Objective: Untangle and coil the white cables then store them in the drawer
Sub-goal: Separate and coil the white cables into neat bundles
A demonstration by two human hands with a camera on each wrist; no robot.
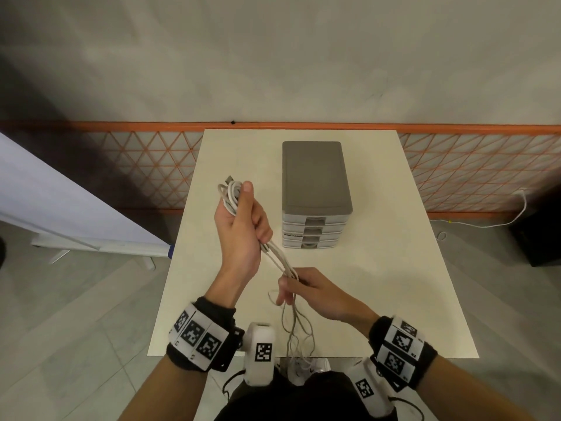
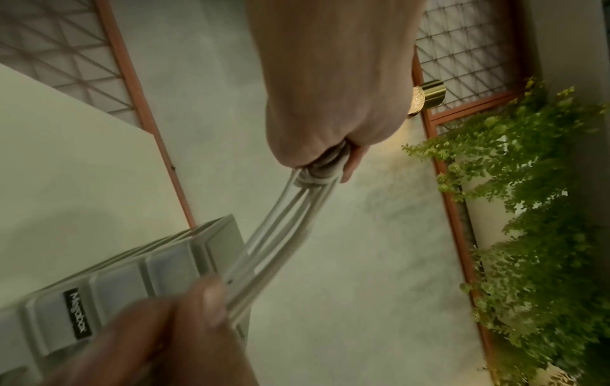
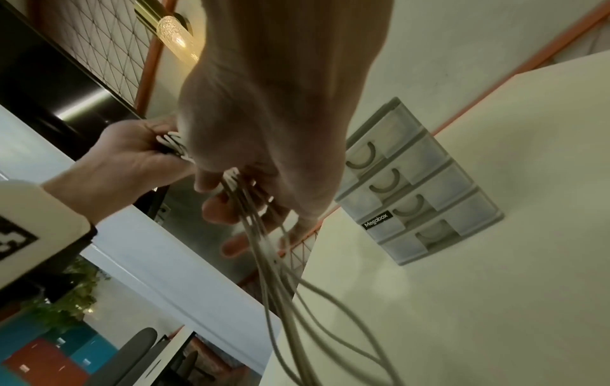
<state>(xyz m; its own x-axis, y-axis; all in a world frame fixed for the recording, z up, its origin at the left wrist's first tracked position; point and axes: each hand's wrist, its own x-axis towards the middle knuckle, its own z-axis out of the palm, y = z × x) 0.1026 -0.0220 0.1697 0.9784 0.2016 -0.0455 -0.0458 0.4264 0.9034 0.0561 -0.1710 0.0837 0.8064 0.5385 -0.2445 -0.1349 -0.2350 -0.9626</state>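
Observation:
My left hand [image 1: 243, 220] is raised above the table and grips a bundle of white cables [image 1: 231, 194]; coiled loops stick out above the fist beside the thumb. Several strands [image 2: 283, 229] run taut from that fist down to my right hand [image 1: 303, 287], which pinches them near the table's front. Below the right hand the loose cable ends [image 3: 297, 300] hang in tangled loops over the table edge. The grey drawer unit [image 1: 315, 177] stands behind the hands with all its drawers [image 3: 416, 182] closed.
The cream table [image 1: 394, 284] has bare surface to the right of the hands. An orange-framed lattice panel [image 1: 473, 168] lines the wall behind. A white board [image 1: 60, 208] leans at the left, and another white cable [image 1: 485, 223] lies on the floor at the right.

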